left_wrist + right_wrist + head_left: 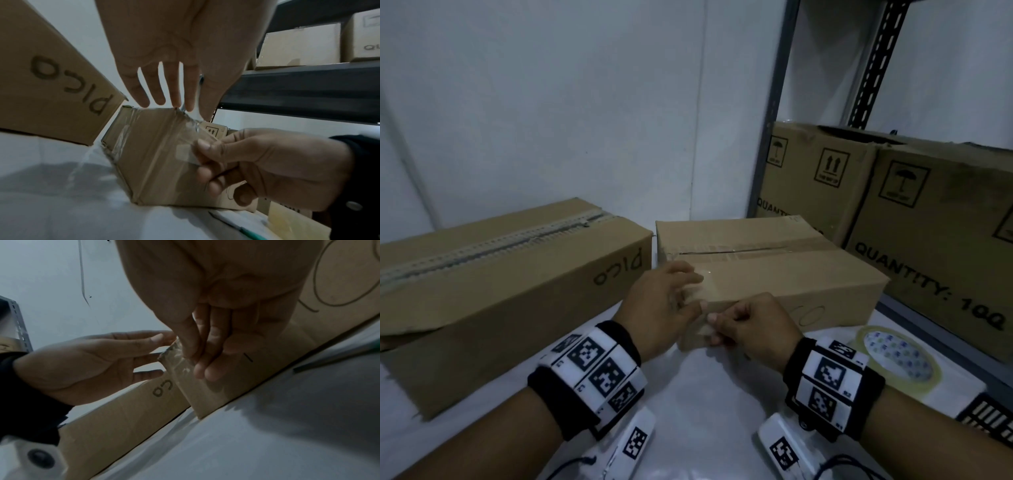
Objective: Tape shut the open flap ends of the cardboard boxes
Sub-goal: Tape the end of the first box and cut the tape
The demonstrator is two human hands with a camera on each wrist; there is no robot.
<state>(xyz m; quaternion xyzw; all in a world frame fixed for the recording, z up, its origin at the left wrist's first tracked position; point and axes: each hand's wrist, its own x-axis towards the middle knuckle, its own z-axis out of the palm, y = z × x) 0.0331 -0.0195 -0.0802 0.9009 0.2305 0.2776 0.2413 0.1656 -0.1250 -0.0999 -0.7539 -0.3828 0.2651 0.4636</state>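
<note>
A small cardboard box (774, 274) lies on the white table, clear tape along its top seam. A strip of clear tape (190, 128) runs over its near corner and down the end face. My left hand (681, 291) lies on the top edge at that corner, its fingertips (162, 100) straight and touching the tape. My right hand (722, 325) pinches the loose tape end (185, 154) between thumb and fingers against the end face. In the right wrist view the fingers (203, 369) lie on the crinkled tape (179, 358).
A long box marked "pico" (500, 291) lies at the left, almost touching the small box. A roll of clear tape (897, 359) sits on the table at the right. Large boxes (941, 246) stand on the metal shelf (767, 137) behind.
</note>
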